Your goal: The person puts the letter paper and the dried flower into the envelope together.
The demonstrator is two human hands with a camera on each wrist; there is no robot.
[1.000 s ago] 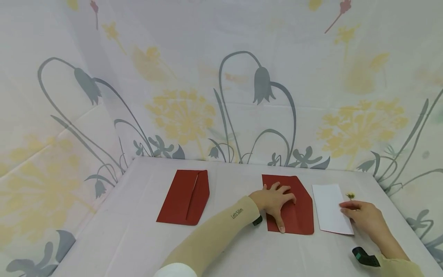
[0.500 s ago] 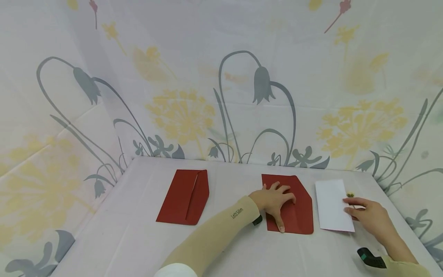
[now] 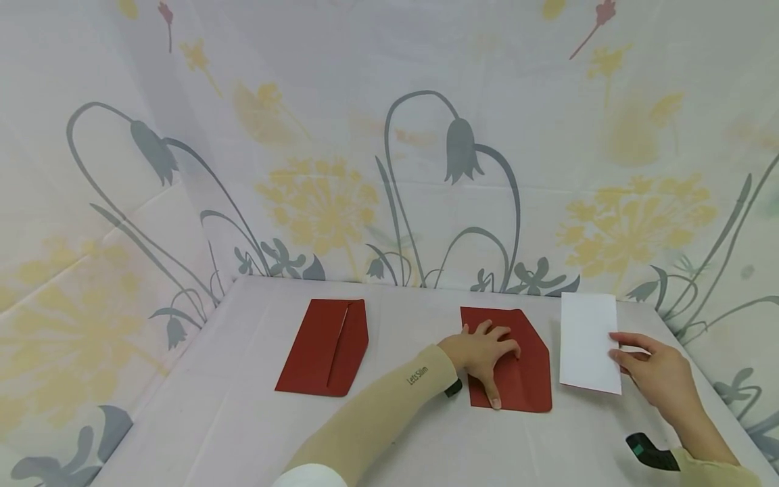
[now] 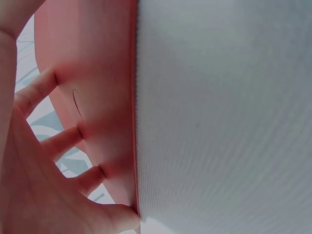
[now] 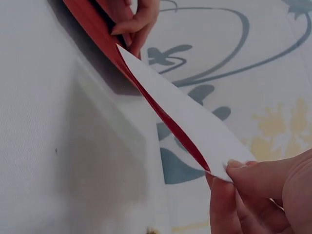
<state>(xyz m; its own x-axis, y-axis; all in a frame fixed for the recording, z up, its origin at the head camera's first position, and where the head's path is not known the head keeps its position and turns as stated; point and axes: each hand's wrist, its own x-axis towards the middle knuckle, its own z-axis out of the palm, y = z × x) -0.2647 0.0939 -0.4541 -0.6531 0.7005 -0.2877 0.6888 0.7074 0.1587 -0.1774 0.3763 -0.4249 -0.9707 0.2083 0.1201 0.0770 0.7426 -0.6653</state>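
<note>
My left hand point(image 3: 481, 352) lies with spread fingers on a red envelope point(image 3: 532, 379), its thumb at the near edge. The left wrist view shows the fingertips point(image 4: 73, 134) touching the envelope's surface. On the right, my right hand point(image 3: 660, 375) pinches a white folded card point(image 3: 587, 341) by its right edge between thumb and fingers. The card is held up over the table, and its red inside shows in the right wrist view along the slightly parted fold. Part of the envelope is hidden under the left hand.
A second red envelope point(image 3: 316, 348) lies at the left of the white table point(image 3: 213, 406). Flower-printed cloth point(image 3: 341, 135) rises behind the table. A dark wrist device point(image 3: 651, 452) sits at the right sleeve. A small yellowish thing point(image 5: 152, 231) shows at the right wrist view's bottom edge.
My right hand has lifted the white card up and slightly to the right. A small yellow flower beside it is now hidden in the head view. The left hand stays in place.
</note>
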